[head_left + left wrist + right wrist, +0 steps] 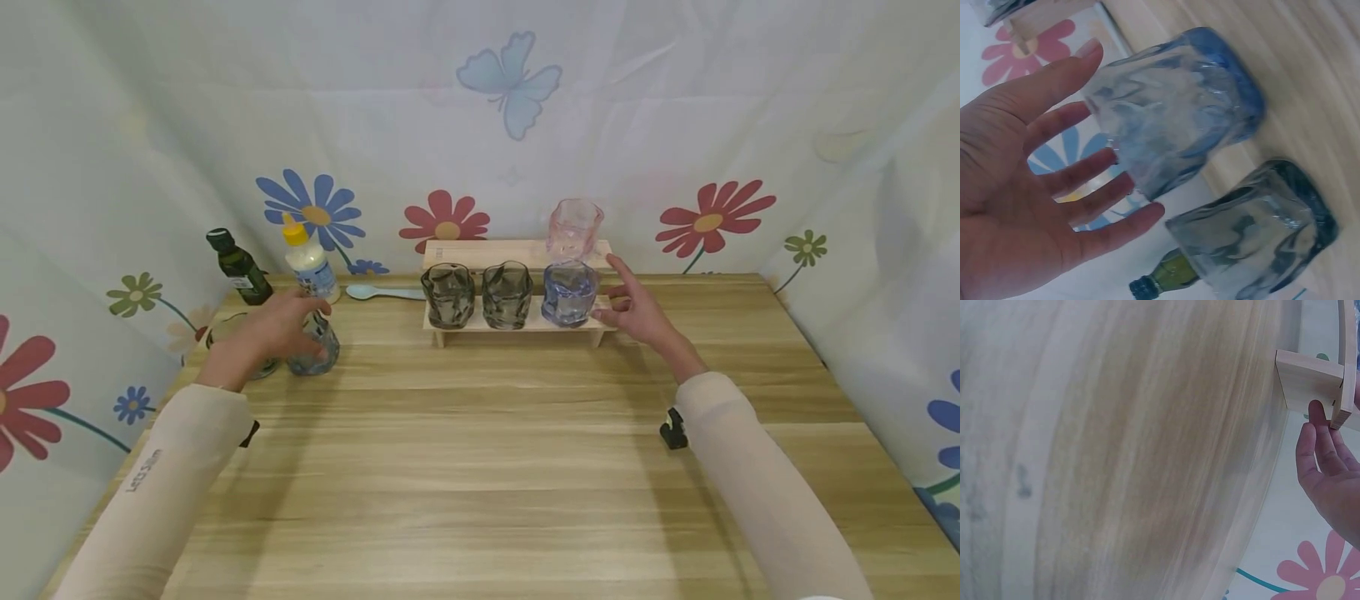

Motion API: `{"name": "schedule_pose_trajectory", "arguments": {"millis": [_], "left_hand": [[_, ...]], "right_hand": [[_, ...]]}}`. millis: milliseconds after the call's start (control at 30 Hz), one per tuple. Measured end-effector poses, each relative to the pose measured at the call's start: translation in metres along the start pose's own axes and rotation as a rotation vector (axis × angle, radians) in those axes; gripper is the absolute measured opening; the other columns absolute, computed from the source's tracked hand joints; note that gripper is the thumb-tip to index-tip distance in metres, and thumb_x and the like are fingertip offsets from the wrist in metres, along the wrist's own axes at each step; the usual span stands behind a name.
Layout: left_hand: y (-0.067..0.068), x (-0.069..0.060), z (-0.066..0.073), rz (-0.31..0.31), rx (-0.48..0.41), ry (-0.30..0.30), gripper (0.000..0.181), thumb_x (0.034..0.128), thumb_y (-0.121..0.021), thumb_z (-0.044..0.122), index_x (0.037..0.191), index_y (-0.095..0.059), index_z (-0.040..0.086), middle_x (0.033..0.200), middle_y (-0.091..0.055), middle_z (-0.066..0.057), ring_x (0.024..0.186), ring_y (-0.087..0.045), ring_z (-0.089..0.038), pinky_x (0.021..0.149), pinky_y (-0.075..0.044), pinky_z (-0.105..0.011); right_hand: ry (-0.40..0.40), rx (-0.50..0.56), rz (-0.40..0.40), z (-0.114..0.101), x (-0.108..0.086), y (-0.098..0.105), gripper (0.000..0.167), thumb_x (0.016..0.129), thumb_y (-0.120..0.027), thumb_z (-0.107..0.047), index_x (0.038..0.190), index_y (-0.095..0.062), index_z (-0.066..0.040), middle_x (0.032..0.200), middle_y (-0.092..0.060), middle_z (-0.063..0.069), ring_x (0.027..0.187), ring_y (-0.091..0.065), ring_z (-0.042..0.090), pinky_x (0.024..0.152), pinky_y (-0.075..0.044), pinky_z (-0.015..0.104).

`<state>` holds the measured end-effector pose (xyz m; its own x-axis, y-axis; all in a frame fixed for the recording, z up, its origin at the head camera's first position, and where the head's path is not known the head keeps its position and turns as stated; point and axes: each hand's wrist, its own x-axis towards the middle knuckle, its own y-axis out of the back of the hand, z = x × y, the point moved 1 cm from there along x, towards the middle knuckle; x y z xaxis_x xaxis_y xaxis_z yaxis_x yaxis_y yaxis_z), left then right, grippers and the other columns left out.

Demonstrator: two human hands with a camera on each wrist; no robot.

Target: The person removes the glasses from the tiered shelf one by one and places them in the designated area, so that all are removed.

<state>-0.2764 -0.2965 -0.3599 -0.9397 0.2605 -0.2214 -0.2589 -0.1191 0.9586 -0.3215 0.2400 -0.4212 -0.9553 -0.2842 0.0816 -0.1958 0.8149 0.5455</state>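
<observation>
My left hand [270, 329] is at the rim of a bluish wavy glass [318, 358] on the table's left side. In the left wrist view, its thumb and fingers spread loosely beside that rim. Next to it stands a grey-tinted glass [1260, 231], partly hidden by the hand in the head view. My right hand [641, 310] is at the right end of a two-step wooden stand [487, 253], beside a blue-violet glass [570, 293]. From the right wrist, its fingertips [1315, 412] appear close to the stand's end; contact is unclear.
Two dark grey glasses, one at the left [448, 297] and one mid-step [507, 297], share the lower step. A pink glass [574, 229] stands on the upper step. Behind my left hand are a green bottle [243, 271], a yellow-capped bottle [311, 267] and a pale blue spoon [382, 292].
</observation>
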Motion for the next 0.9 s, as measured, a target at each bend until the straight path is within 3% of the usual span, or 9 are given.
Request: {"name": "schedule_pose_trajectory", "arguments": {"millis": [200,333,567,900], "left_hand": [[0.012,0.005,0.014,0.019,0.011,-0.021,0.062,0.0831,-0.082,0.025,0.135,-0.056,0.005,0.141,-0.041,-0.033,0.125,-0.044,-0.054,0.091,-0.044,-0.067],[0.021,0.013,0.029,0.050,0.004,-0.032,0.060,0.0832,-0.082,0.026,0.135,-0.058,0.009,0.139,-0.045,-0.028,0.121,-0.050,-0.047,0.090,-0.047,-0.064],[0.036,0.033,0.065,0.126,-0.037,-0.115,0.061,0.0841,-0.081,0.020,0.138,-0.056,0.006,0.140,-0.048,-0.025,0.123,-0.052,-0.042,0.100,-0.045,-0.059],[0.058,0.063,0.128,0.283,-0.044,-0.202,0.054,0.0886,-0.074,0.021,0.139,-0.056,0.014,0.140,-0.048,-0.016,0.117,-0.054,-0.035,0.093,-0.050,-0.054]], "right_hand": [[-0.005,0.003,0.005,0.001,0.000,-0.001,0.099,0.092,-0.071,-0.007,0.162,-0.005,-0.026,0.147,-0.037,0.035,0.122,-0.053,0.051,0.094,-0.051,0.057],[-0.009,-0.009,0.008,0.000,0.000,-0.001,0.097,0.092,-0.070,-0.007,0.162,-0.006,-0.026,0.148,-0.037,0.034,0.119,-0.054,0.050,0.089,-0.054,0.051],[0.004,-0.012,0.017,0.001,0.001,0.000,0.095,0.093,-0.069,-0.005,0.162,-0.007,-0.024,0.159,-0.025,0.027,0.122,-0.052,0.050,0.089,-0.051,0.053],[0.005,-0.010,0.008,0.000,0.001,-0.001,0.095,0.093,-0.069,-0.006,0.162,-0.006,-0.021,0.157,-0.026,0.030,0.125,-0.049,0.051,0.095,-0.048,0.060]]}}
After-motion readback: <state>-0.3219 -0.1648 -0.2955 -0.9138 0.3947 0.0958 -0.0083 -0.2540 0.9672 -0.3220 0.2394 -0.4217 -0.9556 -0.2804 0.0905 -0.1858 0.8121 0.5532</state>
